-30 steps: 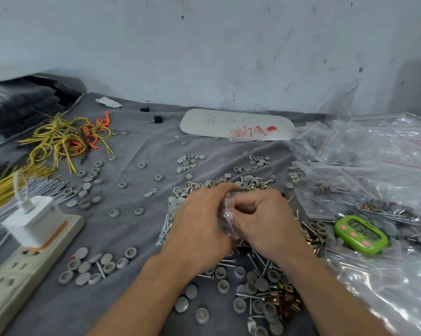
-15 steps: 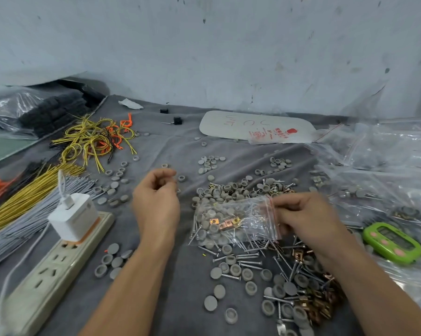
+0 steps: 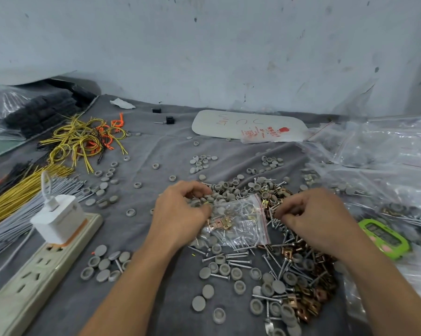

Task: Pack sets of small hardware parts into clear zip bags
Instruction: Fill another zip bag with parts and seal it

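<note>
A clear zip bag [image 3: 238, 221] with a red zip line, filled with grey caps, screws and copper clips, lies on the heap of loose parts between my hands. My left hand [image 3: 180, 214] rests at the bag's left end, fingers curled over grey caps [image 3: 219, 190]. My right hand [image 3: 313, 219] sits just right of the bag's zip edge, fingertips pinched together among loose screws [image 3: 238, 261] and copper clips [image 3: 308, 304]. What either hand holds is hidden by its fingers.
A power strip with a white charger [image 3: 56, 219] lies at the left. Bundles of yellow, grey and orange wires [image 3: 83, 139] fill the far left. A heap of clear bags [image 3: 379, 166] and a green timer [image 3: 384, 236] sit at the right.
Both hands held the bag together, then my right hand held it out alone. Now it lies on the pile, and both hands have come down onto the loose parts on either side of it.
</note>
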